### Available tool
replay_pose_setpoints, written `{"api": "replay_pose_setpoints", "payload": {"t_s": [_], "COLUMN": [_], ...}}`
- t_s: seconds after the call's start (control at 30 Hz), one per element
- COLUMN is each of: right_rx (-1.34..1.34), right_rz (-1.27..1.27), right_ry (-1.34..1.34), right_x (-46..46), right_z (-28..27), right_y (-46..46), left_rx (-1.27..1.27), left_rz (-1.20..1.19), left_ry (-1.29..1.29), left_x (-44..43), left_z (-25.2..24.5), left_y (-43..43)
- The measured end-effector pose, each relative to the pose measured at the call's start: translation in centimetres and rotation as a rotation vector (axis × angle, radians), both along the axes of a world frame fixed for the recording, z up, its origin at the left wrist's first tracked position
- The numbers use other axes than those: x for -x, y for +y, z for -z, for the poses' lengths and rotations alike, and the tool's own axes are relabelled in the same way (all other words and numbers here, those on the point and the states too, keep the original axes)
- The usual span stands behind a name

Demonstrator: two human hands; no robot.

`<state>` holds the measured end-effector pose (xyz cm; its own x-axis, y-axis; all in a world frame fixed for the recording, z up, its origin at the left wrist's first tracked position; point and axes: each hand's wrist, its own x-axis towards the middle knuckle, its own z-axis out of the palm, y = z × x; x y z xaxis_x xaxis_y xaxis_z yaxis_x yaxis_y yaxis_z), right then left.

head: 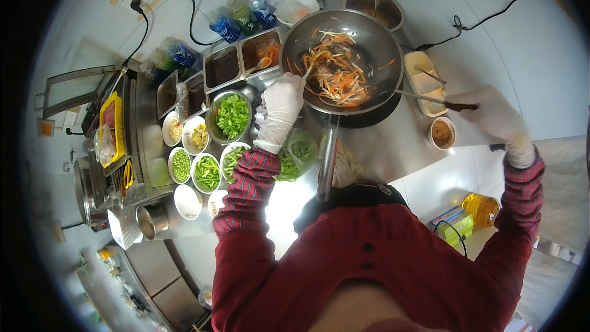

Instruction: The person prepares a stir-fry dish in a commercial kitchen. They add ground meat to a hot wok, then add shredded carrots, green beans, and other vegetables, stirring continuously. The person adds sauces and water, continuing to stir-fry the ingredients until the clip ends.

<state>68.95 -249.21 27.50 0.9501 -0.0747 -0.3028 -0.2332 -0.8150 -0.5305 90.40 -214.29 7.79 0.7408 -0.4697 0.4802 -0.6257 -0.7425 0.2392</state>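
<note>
A wok (pixel 387 50) holds shredded orange and pale vegetables (pixel 341 74), probably carrot among them. At its left rim, my gloved left hand (pixel 282 106) grips a small spoon (pixel 319 59) whose bowl reaches over the shreds. To the right of the wok, my gloved right hand (pixel 491 113), blurred, is closed around the dark handle of a metal cooking utensil (pixel 421 97). Its shaft crosses the wok's right rim, and I cannot make out the head clearly. The wok's long metal handle (pixel 328 159) points toward my body.
Left of the wok stand a metal bowl of chopped greens (pixel 233 117), white bowls of cut vegetables (pixel 206 173) and sauce pans (pixel 222 68). A pot (pixel 373 9) sits behind. On the right are a divided seasoning box (pixel 424 80) and a brown-filled tub (pixel 441 133) near the counter edge.
</note>
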Motion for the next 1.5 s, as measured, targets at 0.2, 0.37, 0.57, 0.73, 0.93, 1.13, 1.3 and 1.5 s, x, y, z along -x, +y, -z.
{"api": "replay_pose_setpoints", "payload": {"t_s": [0.2,0.37,0.57,0.73,0.93,1.13,1.3,1.5], "right_rx": [-0.109,-0.21,0.092,0.083,0.012,-0.288,0.016,0.012], "right_rz": [0.091,0.251,-0.09,-0.127,-0.071,0.279,-0.024,-0.155], "right_ry": [-0.102,-0.27,-0.361,-0.155,0.016,-0.079,-0.26,-0.178], "right_x": [-4.4,-7.8,-6.4,-2.4,-4.3,-9.0,-8.8,-4.5], "right_z": [9.7,13.0,12.5,0.2,1.2,9.7,10.6,3.0], "right_y": [4.2,6.0,5.4,-0.5,1.1,4.4,8.1,-0.5], "left_rx": [0.464,0.99,1.136,1.184,0.975,0.671,0.096,0.575], "left_rz": [-0.257,-0.374,-0.567,-0.671,-0.632,-0.724,-0.896,-0.357], "left_ry": [0.281,0.594,0.601,0.782,0.868,0.891,0.719,0.993], "left_x": [-1.8,-5.0,-10.9,-13.9,-16.9,-17.0,-13.2,3.9], "left_z": [-1.9,-2.8,1.5,5.5,8.3,7.9,3.2,0.5], "left_y": [2.2,8.4,16.6,20.4,21.9,22.4,20.7,12.5]}}
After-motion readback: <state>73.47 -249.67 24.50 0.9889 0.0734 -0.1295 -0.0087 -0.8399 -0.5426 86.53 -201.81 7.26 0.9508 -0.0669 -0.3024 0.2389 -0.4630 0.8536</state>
